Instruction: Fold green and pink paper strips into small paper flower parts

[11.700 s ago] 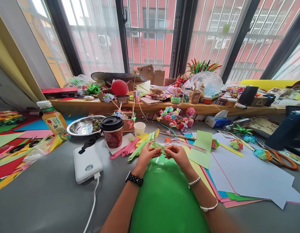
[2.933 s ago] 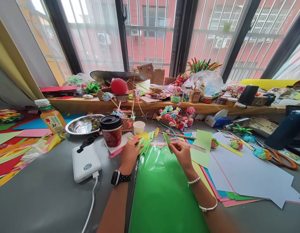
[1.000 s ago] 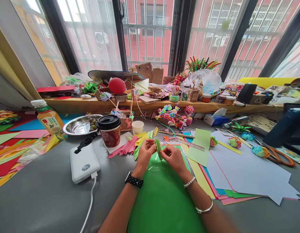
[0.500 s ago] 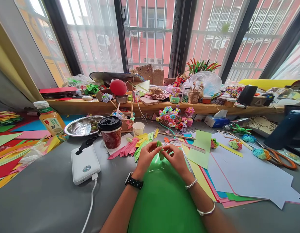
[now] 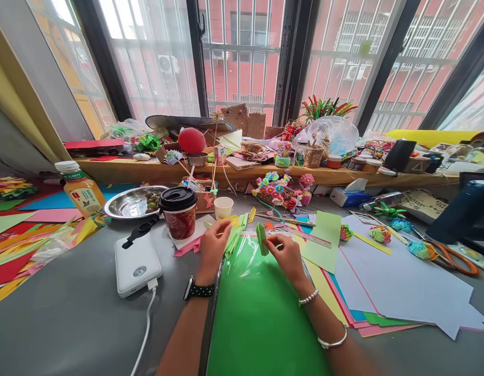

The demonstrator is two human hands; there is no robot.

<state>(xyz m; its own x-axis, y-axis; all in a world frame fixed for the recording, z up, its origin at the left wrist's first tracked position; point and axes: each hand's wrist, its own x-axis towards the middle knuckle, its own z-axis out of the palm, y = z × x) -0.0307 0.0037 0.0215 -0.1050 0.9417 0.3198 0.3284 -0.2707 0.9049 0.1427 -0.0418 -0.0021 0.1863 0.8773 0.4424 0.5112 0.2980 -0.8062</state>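
Note:
A small folded strip of light green paper (image 5: 261, 238) stands upright in my right hand (image 5: 285, 257), pinched at its right edge between thumb and fingers. Over the folded paper pieces, my left hand (image 5: 214, 248) hovers with bent fingers and nothing visible in it; whether the fingertips touch the paper I cannot tell. Pink strips (image 5: 187, 246) lie to its left, partly hidden by it. Light green folded strips (image 5: 237, 235) lie to its right. Beneath both hands is a shiny green sheet or folder (image 5: 261, 313).
To the left stand a lidded coffee cup (image 5: 179, 214), a white power bank (image 5: 138, 265) with a cable, a steel plate (image 5: 122, 204) and a juice bottle (image 5: 83, 190). On the right lie white sheets (image 5: 394, 282), crumpled paper balls and orange-handled scissors (image 5: 456, 260). A paper cup (image 5: 223, 207) stands ahead.
My left hand has let go of the green folded strip and moved left to the paper pieces. My right hand keeps the strip, nearly in place.

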